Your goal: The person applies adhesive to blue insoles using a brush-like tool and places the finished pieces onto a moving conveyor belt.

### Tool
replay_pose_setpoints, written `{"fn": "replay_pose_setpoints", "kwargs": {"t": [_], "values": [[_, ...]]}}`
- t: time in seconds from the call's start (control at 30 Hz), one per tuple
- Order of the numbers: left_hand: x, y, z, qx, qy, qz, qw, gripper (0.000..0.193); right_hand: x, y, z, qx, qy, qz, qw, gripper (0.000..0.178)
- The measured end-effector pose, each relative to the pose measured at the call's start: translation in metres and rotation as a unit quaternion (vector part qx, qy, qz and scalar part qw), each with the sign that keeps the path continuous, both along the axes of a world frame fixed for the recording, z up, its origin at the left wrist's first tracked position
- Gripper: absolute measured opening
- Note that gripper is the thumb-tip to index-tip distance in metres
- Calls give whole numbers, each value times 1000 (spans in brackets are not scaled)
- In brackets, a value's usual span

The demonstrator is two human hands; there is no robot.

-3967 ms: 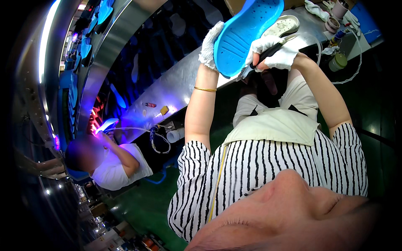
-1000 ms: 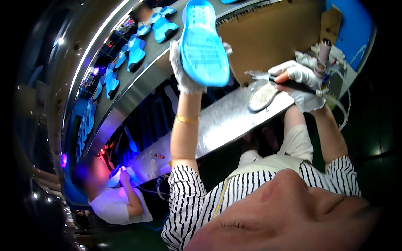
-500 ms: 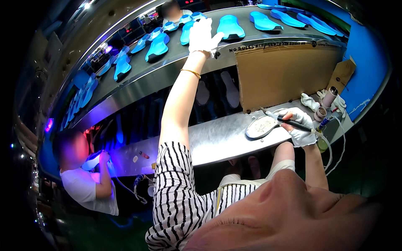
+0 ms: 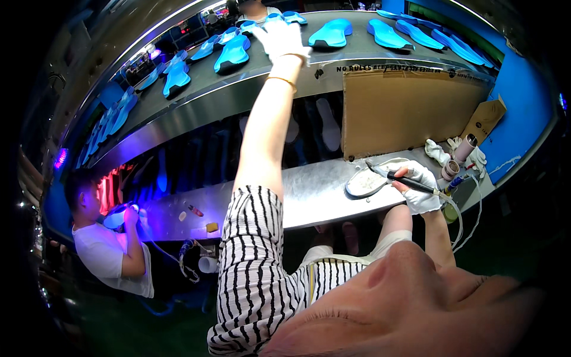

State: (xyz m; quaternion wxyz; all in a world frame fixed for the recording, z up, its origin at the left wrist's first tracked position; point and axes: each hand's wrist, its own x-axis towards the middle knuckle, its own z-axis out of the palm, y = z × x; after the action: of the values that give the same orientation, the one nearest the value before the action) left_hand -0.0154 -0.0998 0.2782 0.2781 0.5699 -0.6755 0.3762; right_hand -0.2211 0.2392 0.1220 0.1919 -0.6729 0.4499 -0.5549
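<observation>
My left hand (image 4: pixel 282 43), in a white glove, reaches far forward over the belt, its fingers stretched and somewhat blurred. It covers the place of one blue shoe sole, so contact cannot be made out. Other blue soles lie on either side, one (image 4: pixel 232 53) to the left and one (image 4: pixel 331 33) to the right. In my gloved right hand (image 4: pixel 419 185) is a black-handled brush (image 4: pixel 415 184) with a clear tube at its rear end. The brush tip is over a whitish shoe sole (image 4: pixel 364 183) with a grey rim, lying on the metal bench near my fingers.
The dark conveyor belt (image 4: pixel 262 74) crosses the far side above the metal bench (image 4: pixel 309 205). A cardboard panel (image 4: pixel 410 113) stands behind the bench. Pink cylinders (image 4: pixel 467 147) and white gloves (image 4: pixel 437 153) crowd the right end. A person (image 4: pixel 110 250) works at left; another sits beyond the belt.
The view has shifted slightly. My left hand has moved over the blue sole that showed beside it before. The brush in my right hand stays at the whitish sole.
</observation>
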Motion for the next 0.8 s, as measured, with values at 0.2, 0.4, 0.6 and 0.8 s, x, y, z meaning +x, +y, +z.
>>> {"fn": "replay_pose_setpoints", "kwargs": {"t": [0.2,0.4,0.6,0.8], "values": [[81,16,-6,123,43,-186,974,24,6,-4,-15,25,-57,43,997,21],[127,115,-17,55,396,-562,724,28,3,-21,-39,-33,24,23,999,20],[179,186,-5,84,446,-852,263,48,-9,-33,-68,37,-104,7,994,18],[116,176,-132,445,567,-693,-3,73,6,-27,-70,120,-169,-10,978,20]]}}
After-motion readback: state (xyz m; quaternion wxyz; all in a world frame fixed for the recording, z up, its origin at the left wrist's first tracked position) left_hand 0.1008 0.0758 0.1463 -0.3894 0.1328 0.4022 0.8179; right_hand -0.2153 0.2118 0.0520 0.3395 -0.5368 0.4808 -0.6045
